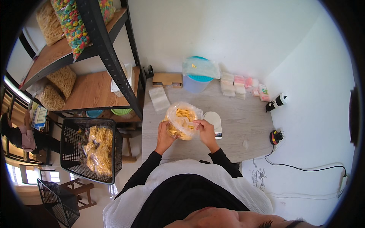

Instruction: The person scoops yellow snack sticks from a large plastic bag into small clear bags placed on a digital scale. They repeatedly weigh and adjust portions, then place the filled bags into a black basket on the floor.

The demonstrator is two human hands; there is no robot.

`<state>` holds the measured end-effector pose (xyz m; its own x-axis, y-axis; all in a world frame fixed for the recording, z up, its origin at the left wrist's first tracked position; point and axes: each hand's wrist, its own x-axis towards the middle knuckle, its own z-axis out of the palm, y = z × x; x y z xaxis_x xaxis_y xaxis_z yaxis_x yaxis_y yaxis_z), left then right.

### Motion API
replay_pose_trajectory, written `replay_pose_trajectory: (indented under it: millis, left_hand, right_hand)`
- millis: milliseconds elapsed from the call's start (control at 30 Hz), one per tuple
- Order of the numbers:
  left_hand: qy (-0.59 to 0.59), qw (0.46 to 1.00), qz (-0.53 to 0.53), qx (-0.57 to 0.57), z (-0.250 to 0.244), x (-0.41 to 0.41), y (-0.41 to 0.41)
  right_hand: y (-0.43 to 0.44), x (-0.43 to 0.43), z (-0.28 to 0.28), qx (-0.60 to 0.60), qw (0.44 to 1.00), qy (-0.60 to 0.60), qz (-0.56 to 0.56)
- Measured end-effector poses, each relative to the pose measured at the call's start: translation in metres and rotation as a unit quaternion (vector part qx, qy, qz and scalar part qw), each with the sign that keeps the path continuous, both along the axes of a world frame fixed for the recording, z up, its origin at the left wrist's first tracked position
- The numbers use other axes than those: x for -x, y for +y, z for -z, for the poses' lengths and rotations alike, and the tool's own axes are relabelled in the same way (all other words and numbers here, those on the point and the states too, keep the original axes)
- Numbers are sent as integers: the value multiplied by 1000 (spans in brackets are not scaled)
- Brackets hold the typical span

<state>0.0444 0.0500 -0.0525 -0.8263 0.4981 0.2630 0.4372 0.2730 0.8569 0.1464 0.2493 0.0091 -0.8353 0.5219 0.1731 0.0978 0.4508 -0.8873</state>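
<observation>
A clear plastic bag [185, 106] of yellow stick-shaped snacks [185, 113] is open in front of me over the table. My left hand [166, 136] grips its left side, fingers curled around the plastic. At the bag's mouth, my right hand [206, 132] pinches a translucent plastic piece [190, 123]; whether this is a scoop or a fold of the bag is unclear. Just beyond that hand stands a white digital kitchen scale [212, 120], partly covered by it.
Clear flat bags [159, 98], a cardboard box [167, 79], a blue-lidded tub [196, 84] and plastic-bag packs [228, 84] line the table's back. A black basket [115, 154] of bagged snacks stands left, below a shelf rack [107, 61]. Another person [24, 136] is far left.
</observation>
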Motion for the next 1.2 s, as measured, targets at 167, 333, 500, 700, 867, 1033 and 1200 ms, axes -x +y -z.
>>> replay_pose_trajectory:
  millis: [167, 333, 500, 700, 867, 1033, 1200]
  left_hand:
    - [0, 1000, -4, 22, -3, -1, 0]
    - [-37, 998, 22, -37, 3, 2, -2]
    - [-21, 1000, 20, -5, -12, 5, -8]
    - [25, 1000, 5, 16, -43, 9, -14]
    - [54, 998, -5, 21, -73, 7, -15]
    - [92, 994, -12, 62, -102, 12, -11]
    - [129, 984, -13, 120, -115, 10, 0]
  right_hand:
    - [4, 2, 17, 79, 995, -62, -10]
    - [19, 4, 30, 256, 966, -25, 30]
    - [31, -2, 26, 322, 945, -10, 55]
    - [51, -11, 13, 311, 947, 20, 77]
    - [61, -19, -11, 297, 951, 25, 85]
    - [69, -21, -46, 295, 952, 52, 64]
    - [58, -13, -97, 239, 970, 37, 24]
